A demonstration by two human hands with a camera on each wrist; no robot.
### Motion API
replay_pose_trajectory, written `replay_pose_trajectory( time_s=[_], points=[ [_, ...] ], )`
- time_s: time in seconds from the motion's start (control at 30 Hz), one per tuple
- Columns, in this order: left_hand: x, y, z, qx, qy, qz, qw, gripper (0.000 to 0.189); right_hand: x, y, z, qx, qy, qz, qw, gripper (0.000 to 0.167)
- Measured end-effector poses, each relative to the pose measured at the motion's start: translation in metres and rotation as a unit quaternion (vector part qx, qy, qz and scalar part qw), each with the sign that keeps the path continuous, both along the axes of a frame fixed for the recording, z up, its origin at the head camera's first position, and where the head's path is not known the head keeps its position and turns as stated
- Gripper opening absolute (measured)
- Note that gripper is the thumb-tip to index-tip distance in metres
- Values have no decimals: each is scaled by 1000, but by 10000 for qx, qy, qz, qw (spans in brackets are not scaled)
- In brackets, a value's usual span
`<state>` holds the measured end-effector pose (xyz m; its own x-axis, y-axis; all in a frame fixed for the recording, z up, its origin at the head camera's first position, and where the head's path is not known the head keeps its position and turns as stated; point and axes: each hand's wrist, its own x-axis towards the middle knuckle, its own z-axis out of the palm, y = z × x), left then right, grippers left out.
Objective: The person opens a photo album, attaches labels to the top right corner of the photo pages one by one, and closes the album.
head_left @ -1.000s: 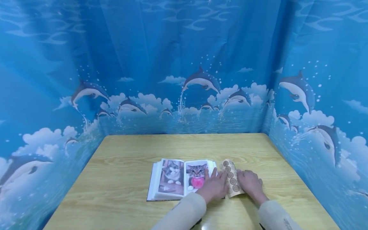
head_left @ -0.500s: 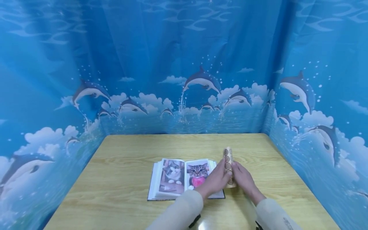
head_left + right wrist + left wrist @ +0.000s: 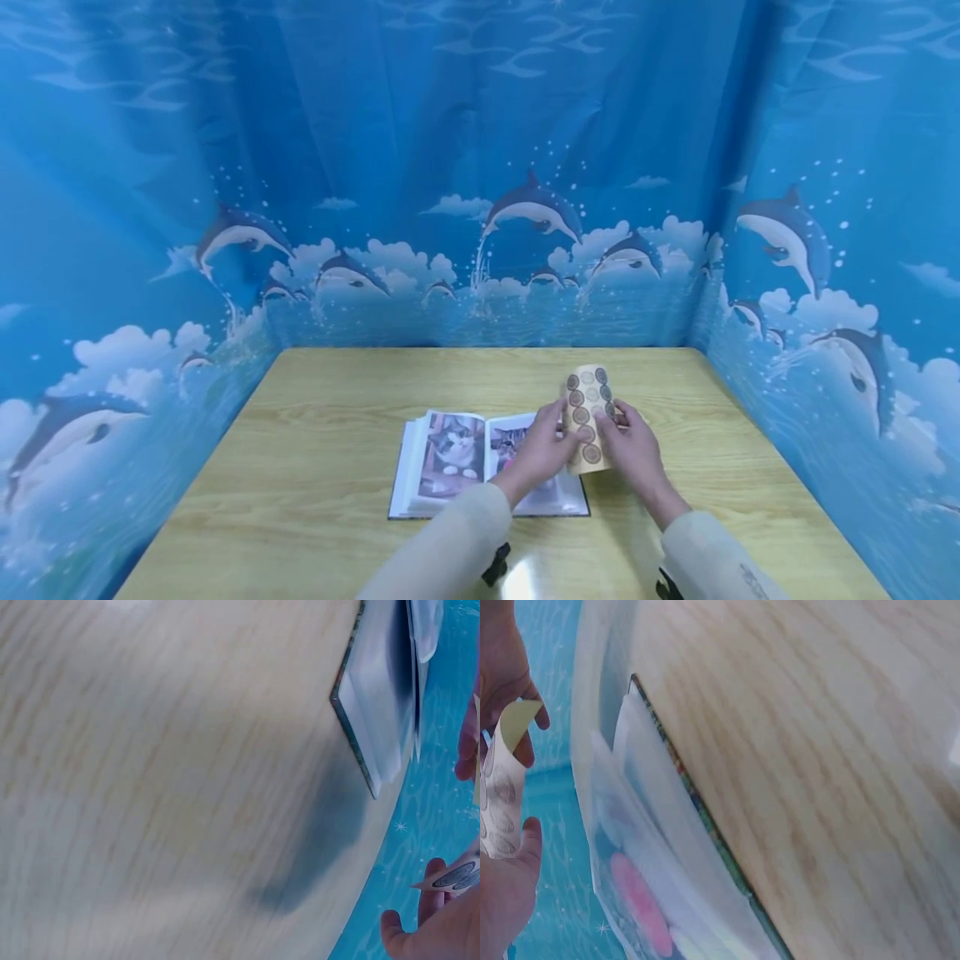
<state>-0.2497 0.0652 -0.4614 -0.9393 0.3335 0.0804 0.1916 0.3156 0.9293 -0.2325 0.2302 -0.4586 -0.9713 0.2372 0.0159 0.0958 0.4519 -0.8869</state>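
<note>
A tan sheet of round stickers (image 3: 590, 402) is raised off the table, held upright between both hands. My left hand (image 3: 542, 450) pinches its left side, with the thumb across the front. My right hand (image 3: 637, 454) grips the right side, its thumb also over the front face. Seen in the left wrist view, the sheet (image 3: 502, 791) bends at one edge and bares a yellowish back. Below and to the left lies an open photo album (image 3: 453, 458) with cat pictures; my left hand and forearm cover part of its right page. The right wrist view catches only a corner of the sheet (image 3: 459, 876).
The album rests on a wood-grain table (image 3: 315, 433). A blue curtain (image 3: 420, 167) printed with dolphins and clouds surrounds the table at the back and both sides. Dark straps (image 3: 497, 565) show beneath the light sleeves.
Both hands have lifted the sticker sheet from the table beside the album and brought it upward and slightly left. Curled narrow half a second ago, the sheet is now spread wider toward the camera.
</note>
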Motion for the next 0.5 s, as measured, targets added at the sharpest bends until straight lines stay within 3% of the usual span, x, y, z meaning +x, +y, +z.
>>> replay_pose_trajectory(
  time_s=[0.27, 0.5],
  points=[
    [-6, -9, 3, 307, -10, 280, 9991, 71, -1, 2, 3, -109, -151, -144, 9997, 61],
    [-11, -22, 3, 348, -90, 430, 9984, 75, -1, 2, 2, -289, 77, -234, 9993, 50]
  ],
)
